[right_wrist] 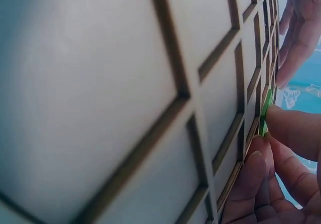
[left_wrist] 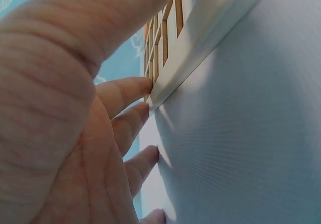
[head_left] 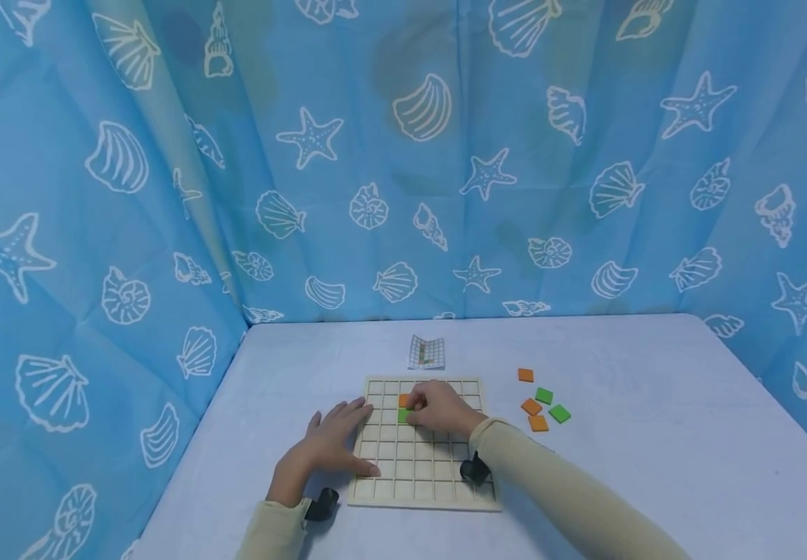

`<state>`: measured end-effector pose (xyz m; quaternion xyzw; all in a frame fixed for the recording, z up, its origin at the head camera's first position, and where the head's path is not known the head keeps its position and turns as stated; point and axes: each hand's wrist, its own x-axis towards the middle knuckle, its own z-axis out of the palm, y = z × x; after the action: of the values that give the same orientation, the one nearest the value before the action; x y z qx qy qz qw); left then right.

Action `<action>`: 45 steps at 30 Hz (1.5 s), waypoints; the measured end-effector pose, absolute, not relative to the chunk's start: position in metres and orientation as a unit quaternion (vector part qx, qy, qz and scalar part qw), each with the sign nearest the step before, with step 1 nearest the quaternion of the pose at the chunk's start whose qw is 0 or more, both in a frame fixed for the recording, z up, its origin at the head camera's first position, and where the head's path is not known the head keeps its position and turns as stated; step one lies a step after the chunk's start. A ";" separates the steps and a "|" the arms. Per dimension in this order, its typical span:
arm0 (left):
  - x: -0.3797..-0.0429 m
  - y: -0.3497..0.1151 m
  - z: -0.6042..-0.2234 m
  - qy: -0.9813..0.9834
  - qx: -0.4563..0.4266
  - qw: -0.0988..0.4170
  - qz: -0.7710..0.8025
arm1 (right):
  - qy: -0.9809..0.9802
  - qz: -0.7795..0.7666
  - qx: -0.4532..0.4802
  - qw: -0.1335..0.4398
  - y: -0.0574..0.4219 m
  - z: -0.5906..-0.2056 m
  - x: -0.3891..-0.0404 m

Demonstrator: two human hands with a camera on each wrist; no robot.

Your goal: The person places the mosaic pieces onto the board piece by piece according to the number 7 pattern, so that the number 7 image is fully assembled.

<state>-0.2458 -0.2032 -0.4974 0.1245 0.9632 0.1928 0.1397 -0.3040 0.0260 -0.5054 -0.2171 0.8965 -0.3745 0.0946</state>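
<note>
A pale wooden grid board (head_left: 405, 470) lies on the table. My right hand (head_left: 441, 408) reaches over its upper middle and pinches a green square tile (head_left: 402, 416) at a cell. Thumb and fingertips meet that tile (right_wrist: 266, 114) in the right wrist view, against the grid. Just above it on the board is an orange square tile (head_left: 403, 400), partly covered by the fingers. With fingers spread, my left hand (head_left: 329, 443) rests at the board's left edge, thumb on the lower left cells. The left wrist view shows its fingertips (left_wrist: 143, 86) along the frame.
Right of the board lie several loose tiles, orange (head_left: 538, 423) and green (head_left: 560, 414). A small folded card (head_left: 427, 354) with a coloured grid pattern stands behind the board. A white cloth covers the table (head_left: 655, 435); a blue shell-print curtain (head_left: 375, 155) hangs behind.
</note>
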 end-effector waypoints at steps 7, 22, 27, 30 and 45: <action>-0.247 -0.204 -0.497 0.962 0.121 0.144 0.197 | 0.869 -0.418 -0.231 0.128 0.035 -0.496 -0.306; -0.246 -0.204 -0.498 0.963 0.124 0.138 0.198 | 0.872 -0.438 -0.172 0.137 0.112 -0.474 -0.340; -0.245 -0.205 -0.498 0.962 0.126 0.141 0.199 | 0.888 -0.429 -0.114 0.117 0.148 -0.485 -0.352; -0.244 -0.206 -0.498 0.961 0.129 0.141 0.198 | 0.894 -0.423 -0.098 0.110 0.167 -0.490 -0.355; -0.241 -0.205 -0.499 0.957 0.137 0.142 0.211 | 0.908 -0.406 -0.032 0.098 0.223 -0.510 -0.359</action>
<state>-0.2409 -0.2053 -0.4992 0.1373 0.9574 0.2105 0.1419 -0.3586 0.2229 -0.5104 -0.0318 0.9080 -0.4061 0.0979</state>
